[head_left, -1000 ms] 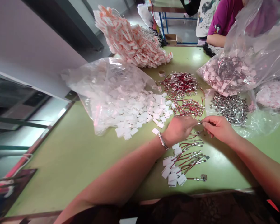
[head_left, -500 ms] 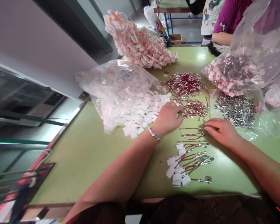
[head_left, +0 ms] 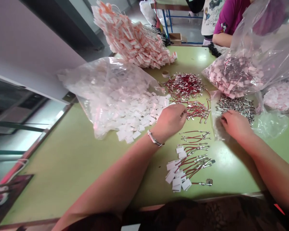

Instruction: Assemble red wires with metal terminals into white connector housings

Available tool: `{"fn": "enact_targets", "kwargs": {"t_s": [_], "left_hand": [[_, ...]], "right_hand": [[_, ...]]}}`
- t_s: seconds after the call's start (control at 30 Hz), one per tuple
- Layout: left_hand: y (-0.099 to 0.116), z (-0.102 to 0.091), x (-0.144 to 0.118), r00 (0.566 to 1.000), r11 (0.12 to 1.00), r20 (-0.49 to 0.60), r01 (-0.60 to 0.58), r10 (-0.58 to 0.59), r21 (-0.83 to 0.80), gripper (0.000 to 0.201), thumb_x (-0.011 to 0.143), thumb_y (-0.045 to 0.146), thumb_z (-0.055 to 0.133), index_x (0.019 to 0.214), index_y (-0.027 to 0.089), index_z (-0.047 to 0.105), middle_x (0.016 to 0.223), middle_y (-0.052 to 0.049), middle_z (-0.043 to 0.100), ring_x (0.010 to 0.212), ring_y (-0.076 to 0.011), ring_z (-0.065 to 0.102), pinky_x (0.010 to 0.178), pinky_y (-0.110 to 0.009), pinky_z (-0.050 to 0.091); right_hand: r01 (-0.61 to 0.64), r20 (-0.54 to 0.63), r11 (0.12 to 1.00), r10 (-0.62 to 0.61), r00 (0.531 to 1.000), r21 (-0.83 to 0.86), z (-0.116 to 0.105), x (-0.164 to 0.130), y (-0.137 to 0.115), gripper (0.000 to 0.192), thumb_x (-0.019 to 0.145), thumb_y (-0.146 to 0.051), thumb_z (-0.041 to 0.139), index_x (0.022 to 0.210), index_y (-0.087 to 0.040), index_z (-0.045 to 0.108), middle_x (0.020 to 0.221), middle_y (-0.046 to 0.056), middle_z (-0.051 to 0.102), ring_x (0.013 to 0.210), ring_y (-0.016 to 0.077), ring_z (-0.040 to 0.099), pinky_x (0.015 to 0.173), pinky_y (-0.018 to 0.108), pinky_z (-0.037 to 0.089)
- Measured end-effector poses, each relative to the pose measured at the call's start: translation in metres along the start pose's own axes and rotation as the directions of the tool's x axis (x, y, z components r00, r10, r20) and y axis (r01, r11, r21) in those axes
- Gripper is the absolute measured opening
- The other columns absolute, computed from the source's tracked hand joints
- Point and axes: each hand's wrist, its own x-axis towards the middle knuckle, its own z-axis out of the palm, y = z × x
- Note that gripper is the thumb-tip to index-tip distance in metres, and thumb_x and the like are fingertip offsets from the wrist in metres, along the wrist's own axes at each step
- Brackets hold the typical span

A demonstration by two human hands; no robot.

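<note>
My left hand (head_left: 171,119) is closed at the left edge of the nearer bunch of red wires (head_left: 197,109), close to the loose white connector housings (head_left: 135,120). Its fingertips are partly hidden, so what they pinch is unclear. My right hand (head_left: 237,124) is at the near edge of a heap of small metal pieces (head_left: 238,104) on clear plastic, fingers bent together; anything in them is too small to make out. Between my forearms lie short red wires with metal ends (head_left: 195,136). Lower down, several wires run into white housings (head_left: 177,175).
A bigger heap of red wires (head_left: 185,84) lies farther back beside a tape roll (head_left: 165,74). Orange-and-white parts (head_left: 137,43) are piled at the back left. A clear bag of pinkish-white parts (head_left: 236,75) stands at right. Across the table is a person in a purple sleeve (head_left: 227,19).
My right hand has moved from the right end of the laid-out wires away to the metal pieces. My left hand stays by the red wires. The whole view has shifted slightly.
</note>
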Motion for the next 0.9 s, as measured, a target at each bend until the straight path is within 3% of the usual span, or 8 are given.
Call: {"fn": "enact_targets", "kwargs": {"t_s": [0.1,0.17,0.3,0.43,0.53,0.67,0.77,0.9], "left_hand": [[0.004,-0.004,0.0,0.996,0.961,-0.032,0.073,-0.085,-0.267,0.011,0.074,0.014,0.052,0.075,0.017,0.063,0.071,-0.002,0.063,0.064,-0.0119,0.052,0.061,-0.027,0.042],[0.003,-0.009,0.002,0.978,0.864,0.003,0.187,-0.21,-0.468,0.006,0.073,0.018,0.058,0.075,0.016,0.062,0.067,0.0,0.061,0.058,-0.0097,0.049,0.055,-0.024,0.04],[-0.004,-0.015,0.005,0.923,0.536,0.144,0.329,-0.357,-0.778,0.008,0.071,0.022,0.066,0.073,0.015,0.062,0.064,0.001,0.058,0.054,-0.0079,0.049,0.052,-0.023,0.041],[-0.012,-0.012,0.007,0.901,0.247,0.293,0.378,-0.321,-0.892,0.009,0.073,0.02,0.067,0.078,0.015,0.062,0.069,-0.001,0.06,0.061,-0.0088,0.054,0.059,-0.024,0.048],[-0.013,-0.009,0.006,0.909,0.244,0.282,0.361,-0.305,-0.9,0.009,0.078,0.022,0.066,0.083,0.016,0.062,0.075,-0.002,0.063,0.068,-0.0102,0.058,0.067,-0.027,0.051],[-0.01,-0.008,0.005,0.946,0.29,0.168,0.249,-0.278,-0.924,0.01,0.09,0.03,0.056,0.089,0.02,0.057,0.091,-0.004,0.066,0.086,-0.0145,0.063,0.077,-0.033,0.053],[-0.007,-0.006,0.004,0.959,0.269,0.132,0.2,-0.25,-0.942,0.011,0.094,0.033,0.049,0.095,0.023,0.054,0.088,-0.003,0.065,0.084,-0.0149,0.064,0.073,-0.033,0.053],[-0.001,0.003,0.001,0.943,0.368,0.158,0.263,-0.292,-0.892,0.015,0.092,0.03,0.048,0.102,0.024,0.058,0.068,0.003,0.058,0.057,-0.0092,0.055,0.053,-0.024,0.046]], "right_hand": [[0.016,-0.005,0.994,-0.017,1.0,-0.109,0.002,-0.001,-0.009,0.026,0.09,-0.02,0.042,0.088,-0.013,0.067,0.091,0.014,0.063,0.082,0.0233,0.06,0.059,0.031,0.038],[0.019,-0.006,0.998,-0.02,1.0,-0.056,0.0,-0.001,-0.001,0.026,0.091,-0.021,0.041,0.089,-0.014,0.066,0.092,0.013,0.063,0.08,0.0219,0.059,0.061,0.03,0.039],[0.154,-0.004,0.966,-0.156,0.988,0.206,-0.009,-0.002,0.029,0.022,0.089,-0.026,0.047,0.098,-0.021,0.065,0.098,0.006,0.062,0.075,0.0161,0.058,0.063,0.028,0.041],[0.305,0.034,0.942,-0.312,0.949,0.143,-0.008,-0.003,0.036,0.016,0.085,-0.027,0.052,0.092,-0.024,0.067,0.096,0.006,0.061,0.079,0.0185,0.058,0.057,0.028,0.037],[0.304,0.008,0.944,-0.307,0.952,0.13,-0.001,0.0,0.026,0.019,0.086,-0.022,0.049,0.081,-0.021,0.067,0.091,0.008,0.061,0.078,0.0202,0.057,0.057,0.029,0.035],[0.122,-0.136,0.941,-0.082,0.987,0.316,-0.001,0.0,0.016,0.019,0.087,-0.025,0.045,0.089,-0.019,0.063,0.083,0.008,0.064,0.068,0.0195,0.056,0.058,0.031,0.036],[0.049,-0.183,0.848,0.057,0.981,0.527,-0.003,-0.002,0.008,0.017,0.087,-0.028,0.046,0.09,-0.02,0.06,0.069,0.003,0.063,0.059,0.0171,0.053,0.058,0.03,0.037],[0.116,-0.172,0.672,0.017,0.985,0.731,0.002,-0.004,-0.016,0.015,0.084,-0.032,0.05,0.081,-0.02,0.059,0.068,0.001,0.061,0.059,0.0147,0.052,0.06,0.029,0.04]]}}
